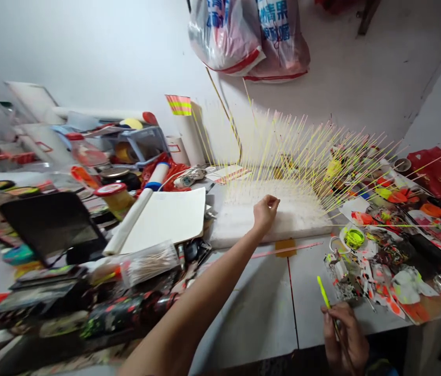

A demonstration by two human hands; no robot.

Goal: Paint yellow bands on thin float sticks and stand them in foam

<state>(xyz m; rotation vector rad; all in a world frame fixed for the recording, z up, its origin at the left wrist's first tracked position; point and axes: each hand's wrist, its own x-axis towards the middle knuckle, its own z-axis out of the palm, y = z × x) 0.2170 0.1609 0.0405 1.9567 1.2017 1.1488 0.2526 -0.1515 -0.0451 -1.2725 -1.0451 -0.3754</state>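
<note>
My left hand (265, 210) reaches forward over a white foam block (283, 216), its fingers pinched together at the block's top; what they pinch is too thin to make out. Many thin yellow-tipped sticks (302, 151) stand stuck in the block, fanned toward the wall. My right hand (343, 334) stays near the table's front edge, closed around a thin brush (325, 293) with a bright yellow-green tip pointing up and left.
A paint-spattered mess of paper scraps and a small cup of yellow-green paint (354, 237) lies at the right. A white sheet (165, 219), a black tablet (54, 224), jars and clutter fill the left. Plastic bags (247, 36) hang on the wall.
</note>
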